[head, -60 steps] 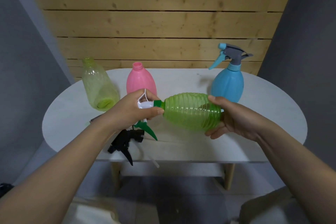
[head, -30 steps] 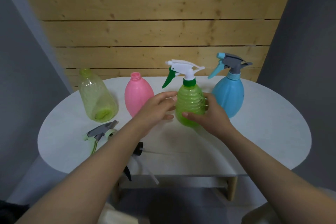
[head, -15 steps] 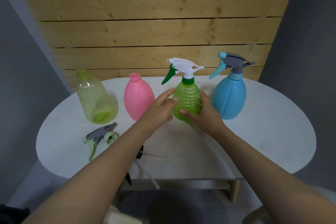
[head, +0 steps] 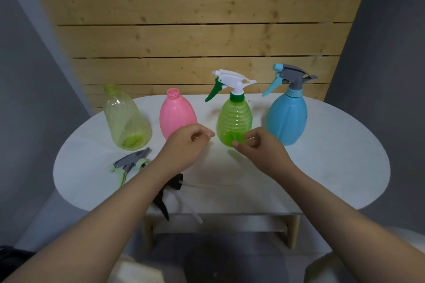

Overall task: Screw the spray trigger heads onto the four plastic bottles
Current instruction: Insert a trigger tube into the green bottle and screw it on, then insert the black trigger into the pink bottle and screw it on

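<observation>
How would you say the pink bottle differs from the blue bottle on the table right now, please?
The pink bottle has a bare, open threaded neck, while the blue bottle carries a grey and light-blue trigger head. The pink bottle stands second from the left in the row; the blue bottle stands at the far right. The blue bottle looks somewhat larger. Both are opaque, rounded, ribbed lengthwise, and upright on the white table.

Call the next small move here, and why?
Probably the left hand drops to a loose trigger head, likely the black one under its forearm. Both hands are empty; the right hand sits off the green bottle, which is capped like the blue bottle. The pink bottle and the clear yellow bottle have open necks.
</observation>
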### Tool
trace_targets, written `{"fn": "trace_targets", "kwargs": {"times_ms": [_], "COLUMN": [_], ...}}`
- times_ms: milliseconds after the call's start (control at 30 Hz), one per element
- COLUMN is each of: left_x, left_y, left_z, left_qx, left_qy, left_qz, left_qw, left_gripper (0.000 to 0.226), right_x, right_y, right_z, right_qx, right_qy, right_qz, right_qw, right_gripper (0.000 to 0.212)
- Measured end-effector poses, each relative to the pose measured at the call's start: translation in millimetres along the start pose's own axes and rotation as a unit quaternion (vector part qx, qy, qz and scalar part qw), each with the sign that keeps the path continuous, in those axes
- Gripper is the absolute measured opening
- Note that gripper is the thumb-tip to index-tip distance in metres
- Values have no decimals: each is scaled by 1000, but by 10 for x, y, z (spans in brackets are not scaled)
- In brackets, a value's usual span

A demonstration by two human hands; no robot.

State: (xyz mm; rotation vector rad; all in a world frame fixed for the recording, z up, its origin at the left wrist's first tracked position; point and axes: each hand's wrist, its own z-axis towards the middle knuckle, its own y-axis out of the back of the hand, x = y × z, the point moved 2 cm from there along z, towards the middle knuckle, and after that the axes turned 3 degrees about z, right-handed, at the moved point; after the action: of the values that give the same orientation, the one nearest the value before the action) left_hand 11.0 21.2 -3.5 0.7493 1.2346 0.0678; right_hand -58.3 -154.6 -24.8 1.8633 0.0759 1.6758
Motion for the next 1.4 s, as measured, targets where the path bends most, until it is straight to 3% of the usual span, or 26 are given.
{"fn": "trace_targets", "kwargs": {"times_ms": [133,233,433,633,900,1033,1200,1300,1400], "left_x": [82,181,392,544,595,563,508,500,550], "left_y": [239,373,615,696,698,726,865,921,1011], "left_z": [-192,-302,-501,-598,-592,-577,-542,-545,-529], "left_qx": [-29,9,88,97,80,56,37,58,23], "left_qy": [-2,25,36,57,65,100,152,155,163], "left_qz": [81,128,219,177,134,57,-43,-65,-74], "left_qw": [996,991,971,978,986,992,987,984,984], "left_gripper": [20,12,31,43,34,27,39,28,23], "right_x": [166,225,279,279,277,351,496,562,638], "right_y": [-143,-274,-524,-688,-783,-757,-789,-831,-896], "right_z": [-149,-223,-276,-261,-204,-189,-188,-175,-97], "right_qx": [79,126,195,229,229,201,190,191,164], "right_qy": [34,52,77,105,120,126,117,118,125], "right_qz": [3,-25,-63,-123,-141,-99,-22,8,7], "right_qw": [996,990,976,960,956,966,975,974,979], "right_gripper": [21,18,18,18,7,6,6,6,7]}}
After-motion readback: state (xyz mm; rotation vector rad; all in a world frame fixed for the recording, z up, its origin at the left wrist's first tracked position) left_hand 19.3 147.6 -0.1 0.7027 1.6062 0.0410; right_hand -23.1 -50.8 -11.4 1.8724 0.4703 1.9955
